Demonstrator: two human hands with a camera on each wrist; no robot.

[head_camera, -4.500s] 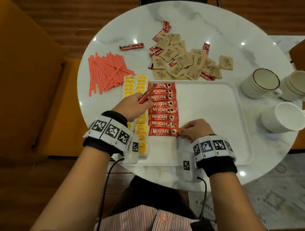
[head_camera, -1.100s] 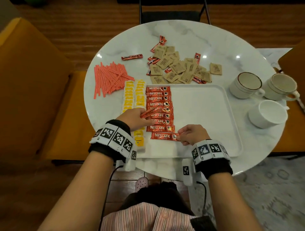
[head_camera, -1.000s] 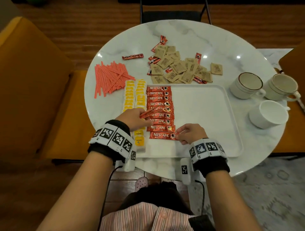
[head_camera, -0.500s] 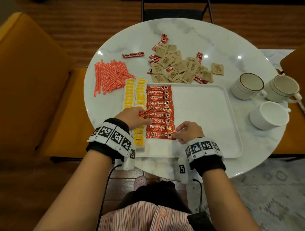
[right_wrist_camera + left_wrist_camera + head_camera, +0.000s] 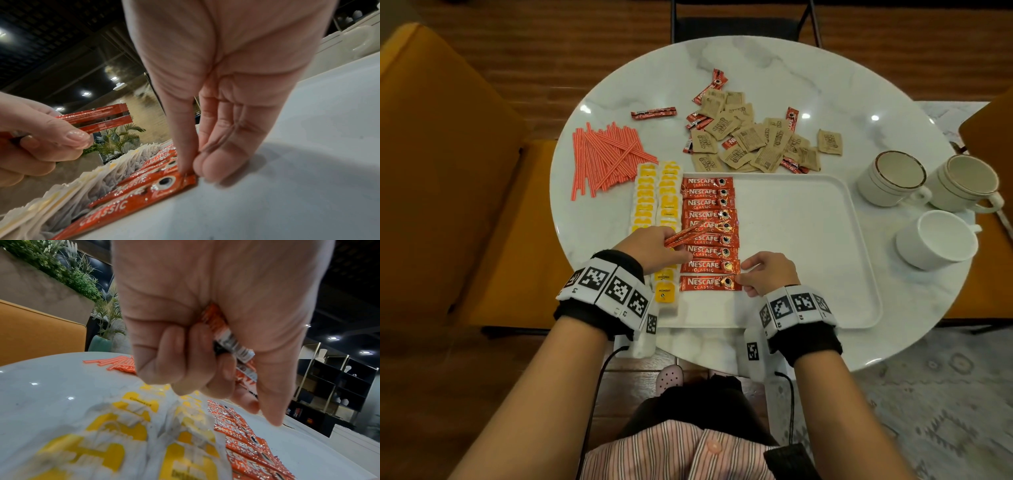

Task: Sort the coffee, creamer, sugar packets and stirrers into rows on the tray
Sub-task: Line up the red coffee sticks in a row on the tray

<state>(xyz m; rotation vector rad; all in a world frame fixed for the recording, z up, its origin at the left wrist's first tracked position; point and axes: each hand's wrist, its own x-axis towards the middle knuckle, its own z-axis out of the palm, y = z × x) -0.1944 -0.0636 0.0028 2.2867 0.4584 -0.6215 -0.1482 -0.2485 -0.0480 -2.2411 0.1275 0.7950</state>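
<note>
A white tray (image 5: 808,240) holds two columns of yellow-and-white creamer packets (image 5: 667,192) at its left edge and a column of red coffee sticks (image 5: 709,214) beside them. My right hand (image 5: 763,274) pinches the right end of the nearest coffee stick (image 5: 705,283), which lies flat on the tray (image 5: 287,178); the same stick (image 5: 131,199) shows in the right wrist view. My left hand (image 5: 654,248) grips a few spare coffee sticks (image 5: 686,233) above the column, seen also as sticks (image 5: 228,337) in the fist. Brown sugar packets (image 5: 753,142) and orange stirrers (image 5: 606,156) lie on the table.
Three white cups (image 5: 893,178) stand right of the tray on the round marble table (image 5: 808,78). Loose coffee sticks (image 5: 653,113) lie among and left of the sugar pile. An orange chair (image 5: 441,164) stands at the left.
My right hand has slid the nearest coffee stick a little to the left, squaring it under the column. The left hand stays put with its sticks.
</note>
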